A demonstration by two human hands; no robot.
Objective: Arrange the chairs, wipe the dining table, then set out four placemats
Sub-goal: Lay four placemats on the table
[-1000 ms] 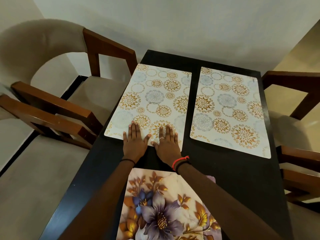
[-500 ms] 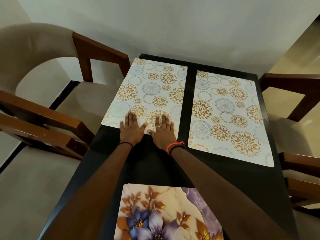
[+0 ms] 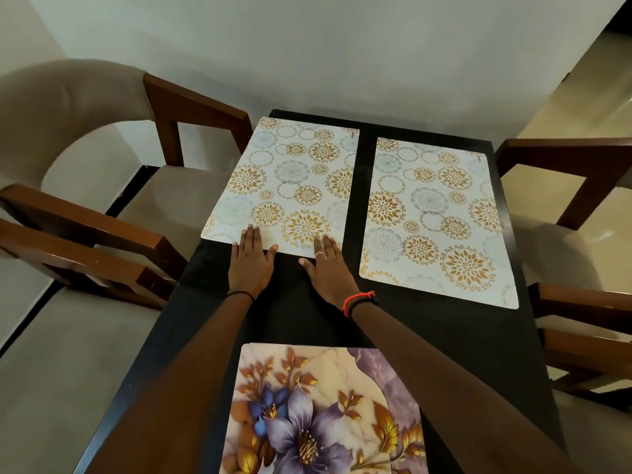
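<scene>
Both hands are lying flat, fingers straight and released, gripping nothing. The left hand (image 3: 251,265) and right hand (image 3: 330,271) are resting side by side on the dark table (image 3: 427,336), with only the fingertips (image 3: 252,234) overlapping the near edge of the left circle mat (image 3: 290,172).

Key relation: the mat is sitting straight ahead of the fingers, toward the top of the frame. Its long axis is running away from the person, roughly parallel to the right circle mat (image 3: 434,213) across a narrow dark gap. The left hand is covering the near-left part of the edge, the right hand the near-right. Neither is nearer, so any nudge is likely going along that axis with even pressure, or the mat skews.

The floral mat (image 3: 321,405) is lying at bottom centre between the forearms. Only three mats are showing.
</scene>
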